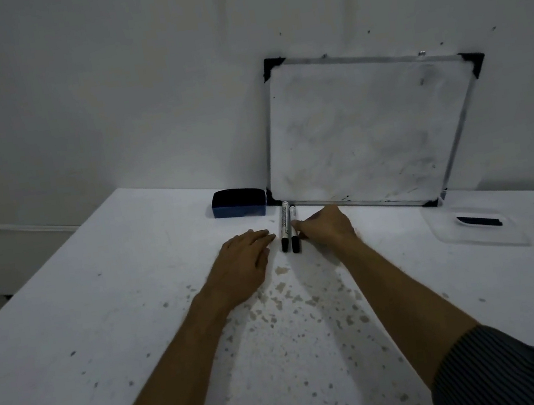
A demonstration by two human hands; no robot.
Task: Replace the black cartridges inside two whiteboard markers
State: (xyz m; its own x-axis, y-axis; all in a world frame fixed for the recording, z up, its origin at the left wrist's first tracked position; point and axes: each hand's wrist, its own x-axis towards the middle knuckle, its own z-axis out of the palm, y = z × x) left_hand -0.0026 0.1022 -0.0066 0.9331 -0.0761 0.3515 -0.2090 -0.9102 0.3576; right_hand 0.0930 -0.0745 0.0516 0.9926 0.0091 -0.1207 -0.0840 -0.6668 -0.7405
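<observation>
Striped sleeves [499, 372] sit nearest my view, both forearms stretched forward over the speckled white table [70, 335]. My left hand [243, 261] lies palm down and flat, fingers loosely together, holding nothing, tips just beside the left marker [284, 229]. My right hand [326, 226] is curled, fingertips touching the right marker [294, 229] — gripped or merely touched, I cannot tell. Both markers lie side by side; their barrel print is too small to read. Beyond: a blue eraser [238, 203], a smudged whiteboard [362, 132] against the wall, and a clear tray [451, 237] with a black piece — well right.
</observation>
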